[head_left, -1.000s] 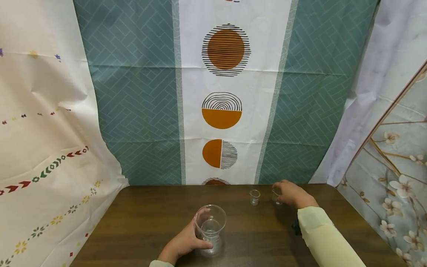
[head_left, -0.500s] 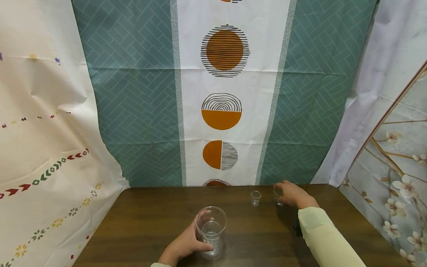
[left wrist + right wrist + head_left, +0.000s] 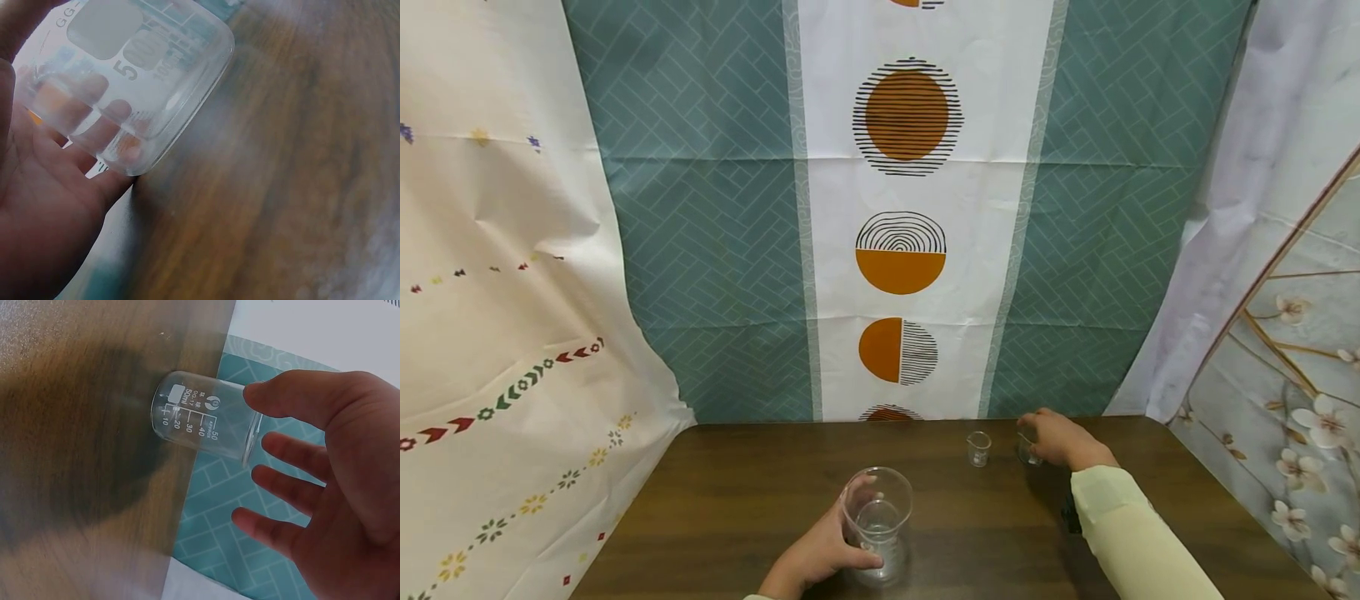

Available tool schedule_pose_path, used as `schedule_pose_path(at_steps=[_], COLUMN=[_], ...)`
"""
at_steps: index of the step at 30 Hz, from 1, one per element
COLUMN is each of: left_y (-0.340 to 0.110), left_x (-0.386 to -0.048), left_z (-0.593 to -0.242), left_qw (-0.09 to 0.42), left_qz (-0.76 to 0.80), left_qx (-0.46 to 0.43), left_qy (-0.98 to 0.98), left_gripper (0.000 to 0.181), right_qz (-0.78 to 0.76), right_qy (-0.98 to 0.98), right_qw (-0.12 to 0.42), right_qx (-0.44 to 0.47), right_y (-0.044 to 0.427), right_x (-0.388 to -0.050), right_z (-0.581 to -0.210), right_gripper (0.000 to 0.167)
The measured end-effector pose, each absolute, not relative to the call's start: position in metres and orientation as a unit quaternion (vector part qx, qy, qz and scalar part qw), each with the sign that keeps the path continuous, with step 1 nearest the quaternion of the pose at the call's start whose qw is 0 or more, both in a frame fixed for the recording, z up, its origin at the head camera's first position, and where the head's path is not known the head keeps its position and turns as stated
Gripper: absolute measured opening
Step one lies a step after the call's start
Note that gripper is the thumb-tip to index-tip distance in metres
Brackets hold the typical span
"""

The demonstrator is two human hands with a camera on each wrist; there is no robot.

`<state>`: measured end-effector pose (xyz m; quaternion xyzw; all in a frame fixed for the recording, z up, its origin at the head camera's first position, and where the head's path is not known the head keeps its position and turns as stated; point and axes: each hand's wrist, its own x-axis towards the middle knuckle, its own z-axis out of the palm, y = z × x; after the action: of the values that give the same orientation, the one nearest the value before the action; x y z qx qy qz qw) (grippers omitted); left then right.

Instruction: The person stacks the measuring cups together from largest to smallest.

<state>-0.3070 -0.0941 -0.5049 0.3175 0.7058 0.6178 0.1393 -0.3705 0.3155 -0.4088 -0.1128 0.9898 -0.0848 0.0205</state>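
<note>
A large clear beaker (image 3: pixel 880 533) stands near the front middle of the table, and my left hand (image 3: pixel 823 546) curls round its left side. Fingers show through its glass in the left wrist view, where the beaker (image 3: pixel 150 69) bears 500 markings. At the back right, my right hand (image 3: pixel 1063 442) has its thumb at the rim of a small beaker (image 3: pixel 1027 447). This beaker (image 3: pixel 200 415) reads 50 ml in the right wrist view and stands upright; three fingers of the hand (image 3: pixel 337 469) are spread beside it, the index finger hidden.
Another small beaker (image 3: pixel 978 450) stands to the left of my right hand, towards the back edge of the brown wooden table (image 3: pixel 737 500). Patterned cloths hang behind the table (image 3: pixel 722 250) and at both sides.
</note>
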Motion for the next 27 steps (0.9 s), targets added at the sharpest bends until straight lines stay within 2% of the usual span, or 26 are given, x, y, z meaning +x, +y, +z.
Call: schedule_pose_path(at_steps=[15, 27], left_y=[-0.095, -0.095], left_x=[-0.306, -0.307], left_z=[-0.506, -0.509], left_qw=[0.134, 0.138], left_qz=[0.610, 0.613], left_qx=[0.315, 0.314], left_qy=[0.715, 0.712], left_gripper=[0.097, 0.098], right_qz=[-0.098, -0.086], right_qy=[0.989, 0.988], right_qw=[0.041, 0.023], right_qx=[-0.106, -0.129], right_y=[0.315, 0.314], right_x=[-0.375, -0.379], right_z=[-0.415, -0.419], right_gripper=[0.045, 0.038])
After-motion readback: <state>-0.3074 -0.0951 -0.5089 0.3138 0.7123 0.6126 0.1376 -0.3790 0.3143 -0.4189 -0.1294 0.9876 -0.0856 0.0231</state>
